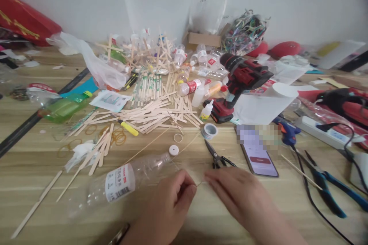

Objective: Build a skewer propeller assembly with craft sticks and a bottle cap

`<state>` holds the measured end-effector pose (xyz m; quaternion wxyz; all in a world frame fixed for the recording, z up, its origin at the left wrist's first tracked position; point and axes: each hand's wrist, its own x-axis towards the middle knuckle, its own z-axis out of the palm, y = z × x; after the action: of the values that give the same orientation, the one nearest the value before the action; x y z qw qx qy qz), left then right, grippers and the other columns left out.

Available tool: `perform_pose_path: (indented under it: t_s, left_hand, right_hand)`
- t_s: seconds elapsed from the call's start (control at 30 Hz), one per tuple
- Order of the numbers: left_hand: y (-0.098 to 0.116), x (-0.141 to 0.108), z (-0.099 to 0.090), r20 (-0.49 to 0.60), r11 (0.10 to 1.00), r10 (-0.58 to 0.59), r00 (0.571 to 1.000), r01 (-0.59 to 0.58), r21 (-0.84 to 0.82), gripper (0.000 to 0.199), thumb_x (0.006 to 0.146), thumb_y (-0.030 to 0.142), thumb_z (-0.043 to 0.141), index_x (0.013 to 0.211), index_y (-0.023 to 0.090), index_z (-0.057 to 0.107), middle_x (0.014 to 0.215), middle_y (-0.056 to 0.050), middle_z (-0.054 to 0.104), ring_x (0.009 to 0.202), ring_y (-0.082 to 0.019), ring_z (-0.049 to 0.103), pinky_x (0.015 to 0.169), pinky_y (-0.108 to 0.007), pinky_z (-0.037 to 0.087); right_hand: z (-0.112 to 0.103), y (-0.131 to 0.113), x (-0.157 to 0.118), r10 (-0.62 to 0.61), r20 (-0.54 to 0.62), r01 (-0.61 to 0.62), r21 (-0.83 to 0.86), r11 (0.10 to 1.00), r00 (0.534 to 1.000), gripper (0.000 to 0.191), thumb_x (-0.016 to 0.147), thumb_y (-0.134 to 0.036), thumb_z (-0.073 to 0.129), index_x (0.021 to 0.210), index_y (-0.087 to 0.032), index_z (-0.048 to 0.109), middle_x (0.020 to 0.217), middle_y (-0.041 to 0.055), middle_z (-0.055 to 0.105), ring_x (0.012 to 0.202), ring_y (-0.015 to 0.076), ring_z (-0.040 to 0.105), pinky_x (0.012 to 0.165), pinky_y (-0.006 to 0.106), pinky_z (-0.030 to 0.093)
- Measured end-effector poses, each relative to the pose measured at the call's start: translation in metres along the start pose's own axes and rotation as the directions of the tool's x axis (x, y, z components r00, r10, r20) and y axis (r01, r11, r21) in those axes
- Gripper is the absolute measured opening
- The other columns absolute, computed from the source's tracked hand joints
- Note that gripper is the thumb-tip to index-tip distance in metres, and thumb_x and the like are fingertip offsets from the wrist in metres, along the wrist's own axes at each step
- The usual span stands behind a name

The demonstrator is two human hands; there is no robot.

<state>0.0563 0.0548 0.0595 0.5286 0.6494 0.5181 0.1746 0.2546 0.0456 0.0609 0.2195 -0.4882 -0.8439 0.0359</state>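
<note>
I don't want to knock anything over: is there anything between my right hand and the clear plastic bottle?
Yes: your left hand is between your right hand and the clear plastic bottle, pinching a thin strand. The scissors lie just beyond your right hand, off that path.

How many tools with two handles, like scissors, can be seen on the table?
2: the scissors, just beyond the right hand, and the pliers, to the right of the phone. More may be hidden in the clutter.
</note>
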Motion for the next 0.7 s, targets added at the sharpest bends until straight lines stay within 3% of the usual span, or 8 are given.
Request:
perform_pose_path:
  t_s: [0.13,0.23,0.33,0.4,0.53,0.6,0.7]
  left_hand:
    - [-0.004,0.005,-0.002,0.045,0.997,0.000,0.999,0.003,-0.076,0.021,0.091,0.035,0.044,0.075,0.022,0.050,0.063,0.004,0.048,0.062,-0.015,0.046,0.058,-0.026,0.034]
    - [-0.006,0.006,-0.004,0.077,0.995,0.001,0.997,0.007,-0.102,0.022,0.091,0.036,0.044,0.076,0.021,0.050,0.062,0.005,0.044,0.061,-0.014,0.044,0.058,-0.026,0.032]
    - [-0.006,0.007,-0.008,0.070,0.993,0.003,0.998,0.005,-0.119,0.023,0.092,0.038,0.044,0.077,0.021,0.050,0.062,0.006,0.043,0.061,-0.014,0.042,0.059,-0.025,0.032]
    - [-0.006,0.008,-0.012,0.055,0.993,-0.024,0.998,0.030,-0.111,0.024,0.092,0.038,0.043,0.077,0.021,0.050,0.063,0.005,0.044,0.062,-0.014,0.043,0.060,-0.025,0.033]
    - [-0.008,0.012,-0.016,0.018,0.992,-0.090,0.996,0.091,-0.083,0.024,0.092,0.040,0.042,0.077,0.022,0.050,0.067,0.004,0.050,0.065,-0.015,0.048,0.061,-0.026,0.035]
    - [-0.009,0.014,-0.017,0.022,0.991,-0.098,0.995,0.100,-0.085,0.024,0.092,0.039,0.042,0.078,0.022,0.050,0.066,0.004,0.052,0.065,-0.016,0.050,0.061,-0.026,0.036]
    - [-0.012,0.016,-0.017,0.018,0.992,-0.100,0.995,0.101,-0.079,0.025,0.092,0.041,0.041,0.078,0.022,0.050,0.066,0.003,0.054,0.065,-0.017,0.052,0.061,-0.026,0.037]
  right_hand:
    - [0.007,0.034,0.023,0.199,-0.150,-0.235,-0.279,0.931,0.968,0.027,0.099,-0.033,0.045,0.089,-0.019,0.067,0.079,0.0057,0.069,0.071,0.0198,0.068,0.059,0.029,0.048]
    - [0.021,0.054,0.044,0.283,-0.126,-0.308,-0.468,0.828,0.951,0.029,0.096,-0.041,0.050,0.095,-0.017,0.067,0.093,0.0116,0.066,0.075,0.0234,0.065,0.057,0.031,0.044]
    - [0.029,0.066,0.055,0.274,-0.053,-0.263,-0.499,0.825,0.960,0.021,0.093,-0.035,0.056,0.088,-0.019,0.068,0.090,0.0099,0.063,0.074,0.0222,0.063,0.058,0.029,0.042]
    - [0.026,0.072,0.055,0.252,0.003,-0.215,-0.512,0.832,0.968,0.014,0.090,-0.020,0.056,0.086,-0.021,0.070,0.089,0.0080,0.063,0.075,0.0209,0.063,0.061,0.029,0.042]
    - [0.011,0.077,0.044,0.252,-0.001,-0.208,-0.562,0.800,0.968,0.042,0.081,0.004,0.048,0.103,-0.022,0.071,0.108,0.0138,0.065,0.090,0.0277,0.063,0.070,0.034,0.044]
    - [0.007,0.076,0.041,0.256,-0.042,-0.233,-0.571,0.787,0.966,0.035,0.084,-0.001,0.049,0.103,-0.020,0.071,0.114,0.0145,0.064,0.094,0.0294,0.061,0.073,0.037,0.044]
    - [0.011,0.070,0.043,0.266,-0.083,-0.262,-0.596,0.759,0.960,0.018,0.091,-0.025,0.055,0.091,-0.018,0.071,0.106,0.0140,0.067,0.091,0.0292,0.061,0.074,0.039,0.045]
